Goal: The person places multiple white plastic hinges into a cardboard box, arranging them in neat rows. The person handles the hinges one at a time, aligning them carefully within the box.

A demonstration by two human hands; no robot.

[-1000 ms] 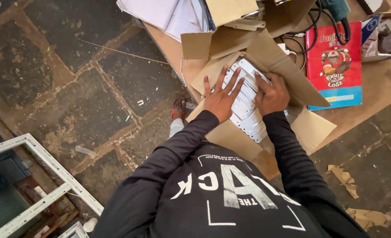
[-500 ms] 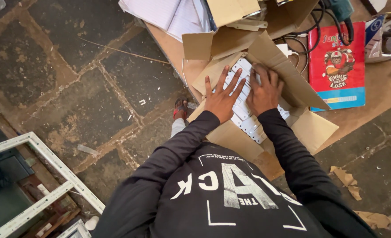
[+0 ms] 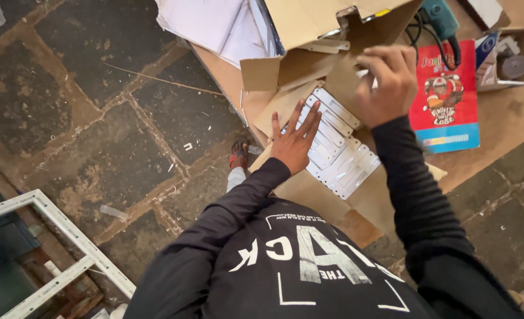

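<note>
The white strips (image 3: 339, 147) lie side by side in a flat row on an opened cardboard box (image 3: 309, 189), which rests on a brown board (image 3: 510, 118) laid over the stone floor (image 3: 96, 118). The left hand (image 3: 295, 142) lies flat on the near end of the row, fingers spread and pointing up the strips, palm pressed down. The right hand (image 3: 386, 82) is raised above the far end of the row, fingers curled around the edge of a cardboard flap (image 3: 345, 71); it is blurred, so whether it holds anything besides the flap cannot be told. Behind the strips the box's other flaps stand up and fold over, closing off the far side, and a stack of white paper sheets (image 3: 215, 26) lies just beyond them at the board's edge. To the right, near the strips, a red and blue packet (image 3: 445, 100) lies flat on the board, with a teal power tool (image 3: 439, 18) and its black cord above it and a small open box (image 3: 510, 59) holding a round grey disc further right. A sandalled foot (image 3: 238, 156) shows just left of the box, on the floor. The left side is open stone paving, littered only with small scraps, and a white metal frame (image 3: 55, 242) lies at the lower left, well apart from the hands.
</note>
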